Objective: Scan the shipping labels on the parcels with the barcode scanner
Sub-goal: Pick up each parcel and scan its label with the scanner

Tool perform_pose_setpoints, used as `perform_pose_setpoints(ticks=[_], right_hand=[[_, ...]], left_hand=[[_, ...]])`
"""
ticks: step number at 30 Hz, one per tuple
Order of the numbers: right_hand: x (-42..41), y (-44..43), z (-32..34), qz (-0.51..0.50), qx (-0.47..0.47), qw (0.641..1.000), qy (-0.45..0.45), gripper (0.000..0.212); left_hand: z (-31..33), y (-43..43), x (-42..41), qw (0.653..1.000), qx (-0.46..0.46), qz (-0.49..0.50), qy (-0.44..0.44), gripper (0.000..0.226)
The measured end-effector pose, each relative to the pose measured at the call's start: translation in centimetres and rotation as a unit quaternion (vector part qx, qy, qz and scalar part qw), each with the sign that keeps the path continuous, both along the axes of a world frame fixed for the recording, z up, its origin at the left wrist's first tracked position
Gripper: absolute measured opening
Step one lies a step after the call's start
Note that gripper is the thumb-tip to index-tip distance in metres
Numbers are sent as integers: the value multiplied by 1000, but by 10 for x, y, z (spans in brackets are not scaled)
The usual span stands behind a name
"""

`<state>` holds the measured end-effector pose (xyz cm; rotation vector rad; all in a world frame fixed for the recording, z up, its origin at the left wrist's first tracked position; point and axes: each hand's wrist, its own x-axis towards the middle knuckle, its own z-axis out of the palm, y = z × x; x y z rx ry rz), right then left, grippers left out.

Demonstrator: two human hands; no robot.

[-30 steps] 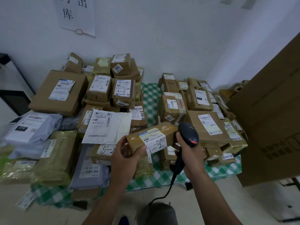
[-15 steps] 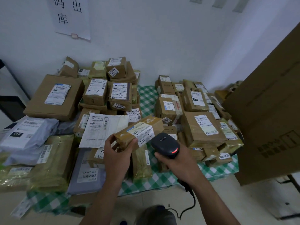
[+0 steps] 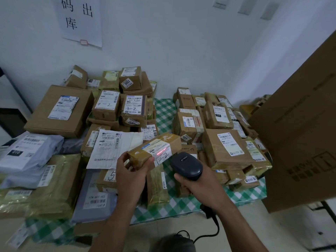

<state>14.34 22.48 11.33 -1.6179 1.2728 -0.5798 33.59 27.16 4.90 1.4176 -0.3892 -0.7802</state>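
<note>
Change, left hand: your left hand (image 3: 131, 171) still grips the near end of the held parcel (image 3: 138, 157), thumb on top, fingers curled under. You have kept it lifted above the heaps and tilted toward you.
Change, label: a red scan line (image 3: 161, 149) now lies across the barcode on the shipping label (image 3: 160, 142). It was not there half a second ago.
Change, scanner: the barcode scanner (image 3: 187, 165) has turned. Its red window faced you before, and now its nose points at the label, just beside the parcel's near right edge.
Change, right hand: your right hand (image 3: 198, 184) is wrapped round the scanner's handle. The trigger finger is hidden.
Meaning: the read on this parcel looks to be in progress. Nothing here shows whether it has registered, so hold both steady.
Count, hands: two, both occupied.
Count, parcels in hand: one, marked "1-2" by hand.
Count, scanners: one, with one cable (image 3: 209, 231) trailing off toward the floor.
Count, heaps: two on the table, a left heap (image 3: 60, 110) and a right heap (image 3: 225, 142). A strip of green check cloth (image 3: 164, 113) shows between them.
Count, parcels on the table: dozens, overlapping, so no exact figure is possible. Most are brown boxes. A few grey mailers (image 3: 27, 150) lie at the left.
Count, handwritten marks you can read: five, including the one in hand.
Count, large cartons: one, the big carton (image 3: 300, 133) standing at the far right.
Count, wall notices: one wall sheet (image 3: 80, 19), upper left.
</note>
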Motion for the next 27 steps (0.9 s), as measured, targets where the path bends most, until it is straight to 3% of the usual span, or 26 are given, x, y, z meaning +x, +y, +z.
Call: perform_pose_setpoints(ticks=[6,11,19,24,27], right_hand=[[-2,-6,1,-4,2,1000,6,40],[-13,-16,-1,-36,30,999,-13,32],[-45,-46,-19,-133,62,989,-20,23],[-55,-56,-33,-142,78,987,-7,20],[-58,-60,-38,-144,89,986,-12,20]], left_hand=[[0,-8,-3,1000,7,4,-6,81],[-6,-21,-15,999,28,-41,-22,99],[-33,-90,-70,981,136,-140,-16,84],[-66,-115,-105,984,159,-75,-17,83],[-81,-125,-119,981,174,-86,-19,84]])
